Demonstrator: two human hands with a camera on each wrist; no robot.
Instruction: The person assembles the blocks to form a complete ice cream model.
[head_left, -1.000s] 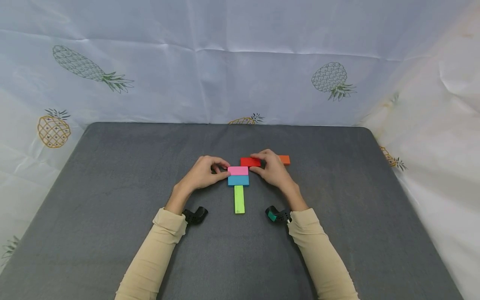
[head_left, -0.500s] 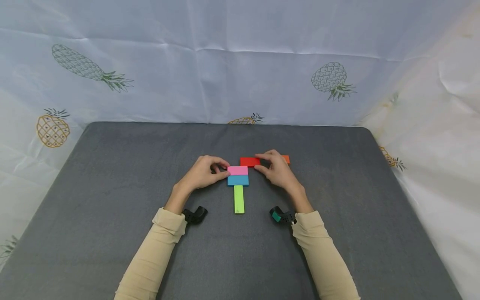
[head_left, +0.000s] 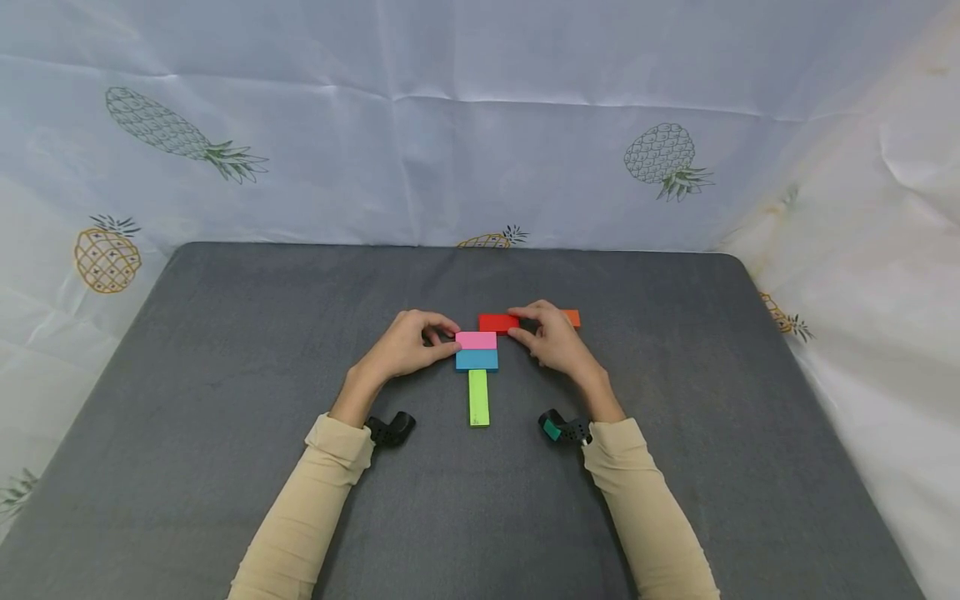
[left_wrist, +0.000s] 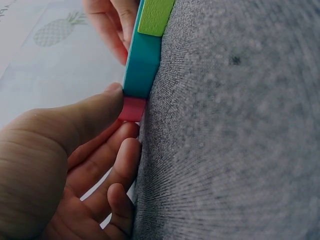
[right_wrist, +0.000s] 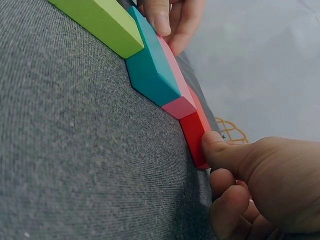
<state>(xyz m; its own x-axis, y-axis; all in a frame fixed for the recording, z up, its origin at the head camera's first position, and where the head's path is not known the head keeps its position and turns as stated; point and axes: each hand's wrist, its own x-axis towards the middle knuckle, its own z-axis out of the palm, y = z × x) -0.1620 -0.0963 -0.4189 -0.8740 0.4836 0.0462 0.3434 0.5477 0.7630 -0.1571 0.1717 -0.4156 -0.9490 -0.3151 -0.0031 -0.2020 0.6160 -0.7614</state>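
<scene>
Thumb and fingers of my left hand (head_left: 412,343) pinch the left end of a pink block (head_left: 476,341). Against its near side lies a blue block (head_left: 477,360), and a light green block (head_left: 478,398) runs from that toward me like a stem. My right hand (head_left: 555,336) pinches the right end of a red block (head_left: 498,323), thumb (right_wrist: 214,145) on its near face. In the right wrist view the red block lies along the far side of the pink one, offset to the right. An orange block (head_left: 572,318) shows partly behind my right hand.
All the blocks lie on a dark grey cloth-covered table (head_left: 262,500). A pale curtain with pineapple prints (head_left: 480,167) hangs right behind its far edge. A black wrist camera (head_left: 392,430) sits on my left wrist, another black camera (head_left: 564,428) on my right.
My right hand has shifted a little right along the red block to its right end, covering more of the orange block. The red block has edged very slightly left. My left hand stays put.
</scene>
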